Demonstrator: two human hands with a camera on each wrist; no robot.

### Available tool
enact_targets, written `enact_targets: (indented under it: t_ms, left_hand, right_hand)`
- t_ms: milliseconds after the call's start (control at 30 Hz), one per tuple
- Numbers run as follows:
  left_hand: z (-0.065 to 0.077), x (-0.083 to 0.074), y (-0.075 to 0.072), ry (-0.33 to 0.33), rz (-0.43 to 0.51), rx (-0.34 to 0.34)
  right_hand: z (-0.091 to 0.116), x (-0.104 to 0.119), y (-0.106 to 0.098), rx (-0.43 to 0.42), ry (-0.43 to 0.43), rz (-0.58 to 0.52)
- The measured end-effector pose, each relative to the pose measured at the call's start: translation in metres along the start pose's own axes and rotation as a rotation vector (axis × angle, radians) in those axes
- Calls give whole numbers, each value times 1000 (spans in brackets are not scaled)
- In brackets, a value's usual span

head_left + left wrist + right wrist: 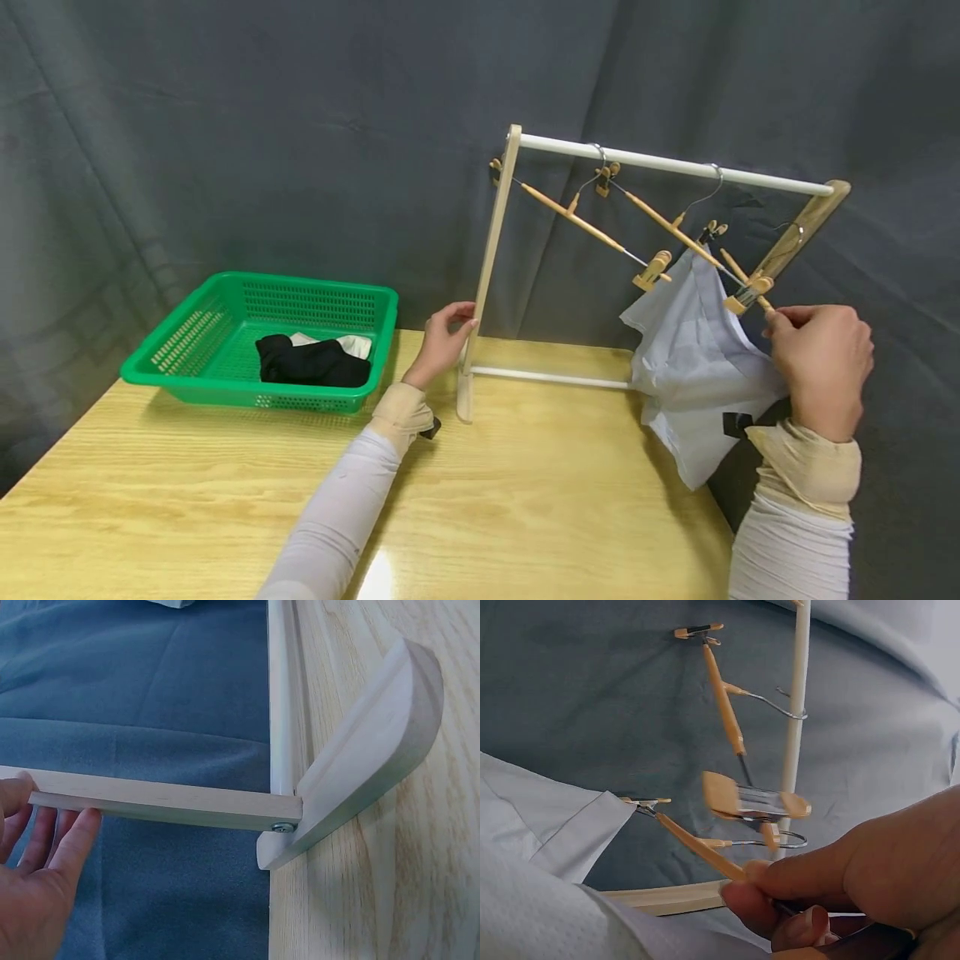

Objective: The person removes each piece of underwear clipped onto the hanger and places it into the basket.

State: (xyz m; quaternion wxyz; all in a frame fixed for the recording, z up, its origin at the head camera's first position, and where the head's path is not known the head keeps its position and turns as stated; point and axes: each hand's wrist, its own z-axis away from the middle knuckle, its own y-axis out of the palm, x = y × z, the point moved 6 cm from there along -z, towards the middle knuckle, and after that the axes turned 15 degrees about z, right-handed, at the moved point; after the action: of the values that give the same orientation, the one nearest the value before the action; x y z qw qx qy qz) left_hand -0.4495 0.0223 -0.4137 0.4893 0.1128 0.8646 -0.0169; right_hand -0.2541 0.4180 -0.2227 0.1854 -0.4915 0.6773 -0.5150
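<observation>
My left hand [442,342] holds the pale wooden left upright [491,271] of a small clothes rack, thumb on one side and fingers on the other. At the rack's right end, my right hand [825,367] pinches the near end of a wooden clip hanger [697,847], whose hook hangs over the rack's white top rail [645,158]. A light grey cloth garment [690,367] hangs from that hanger's far clip [712,232], drooping toward the tabletop. The hanger's near clip is hidden by my right hand in the right wrist view.
Two more clip hangers, a left one [577,218] and a middle one [660,218], hang bare from the rail. The middle one's near clip overlaps the garment. Left of the rack, a green plastic basket [258,392] holds black cloth [311,362] and white cloth [356,345]. A dark curtain hangs behind.
</observation>
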Motion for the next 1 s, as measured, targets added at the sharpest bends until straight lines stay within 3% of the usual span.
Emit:
enact_targets:
  t_ms: [267, 500, 700, 1000]
  left_hand:
    - [11, -34, 2, 20, -32, -8]
    - [1, 0, -4, 13, -25, -39]
    - [1, 6, 2, 10, -29, -11]
    - [1, 10, 1, -7, -23, -31]
  right_hand:
    - [17, -13, 32, 71, 71, -69]
    - [29, -16, 54, 102, 87, -151]
    - [38, -16, 68, 145, 62, -184]
    - [46, -4, 77, 136, -97, -221]
